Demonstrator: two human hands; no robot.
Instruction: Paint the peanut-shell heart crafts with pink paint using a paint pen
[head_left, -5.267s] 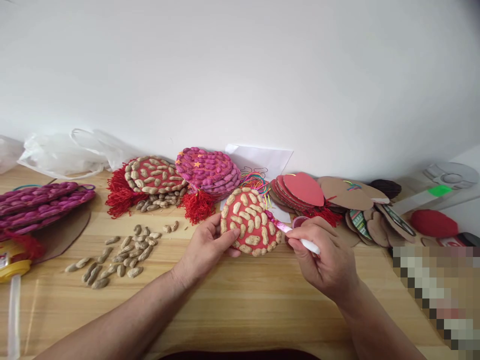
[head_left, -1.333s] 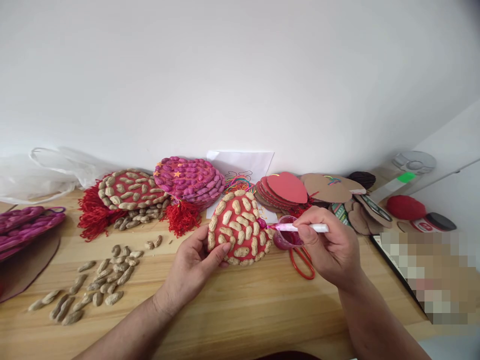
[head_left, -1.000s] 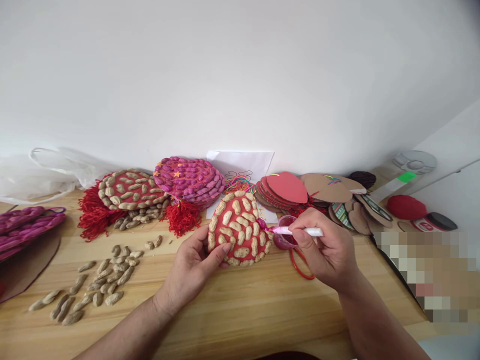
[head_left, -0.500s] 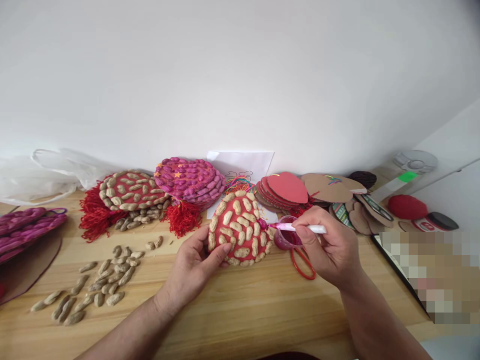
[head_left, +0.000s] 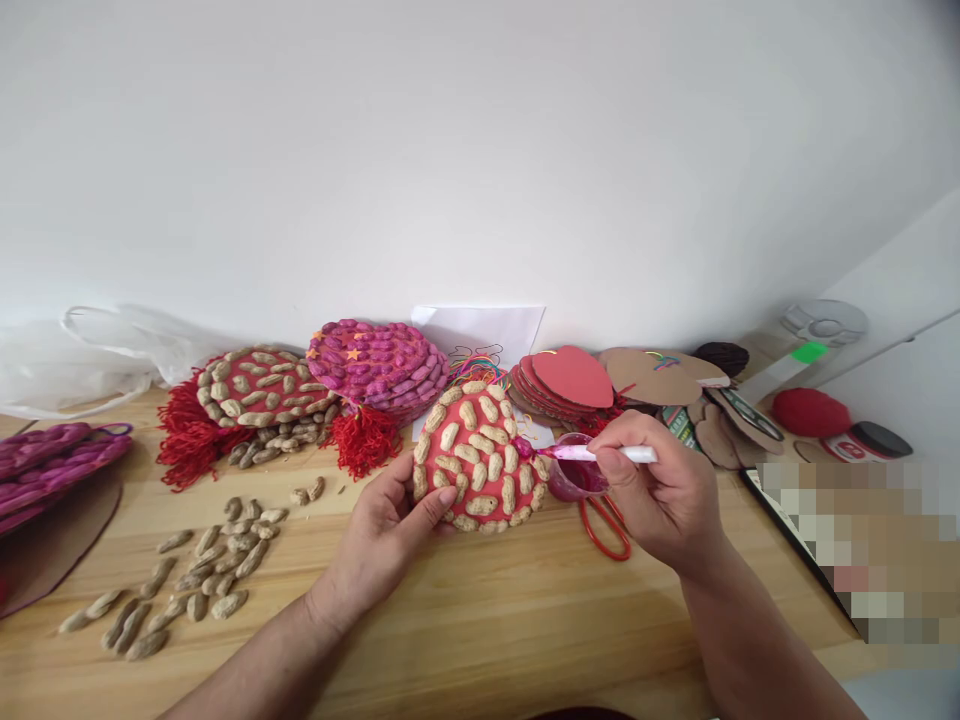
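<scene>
My left hand (head_left: 401, 520) grips the lower left edge of a red board covered with peanuts (head_left: 480, 465), thumb on its front. Peanuts in the shell line its rim and dot its middle. In my right hand (head_left: 660, 490) is a white-handled paintbrush (head_left: 592, 453), pinched between thumb and fingers. Its magenta tip touches a peanut on the board's right edge, which is painted magenta. Just behind the brush stands a clear cup of magenta paint (head_left: 570, 485), partly hidden by my right hand. Red-handled scissors (head_left: 606, 530) lie beside the cup, their blades out of sight.
Loose peanuts (head_left: 217, 560) lie on the wooden table at left. Behind are a magenta-painted peanut piece (head_left: 379, 365) with a red tassel, an unpainted one (head_left: 266, 385), red cardboard hearts (head_left: 574, 375) and brown cardboard (head_left: 652, 375). Red yarn (head_left: 810, 412) and a jar (head_left: 874, 442) stand at right.
The brush tip stays on the same right-edge peanut, with only a slight shift of the hands. The whole view has moved a little; nothing was picked up or let go.
</scene>
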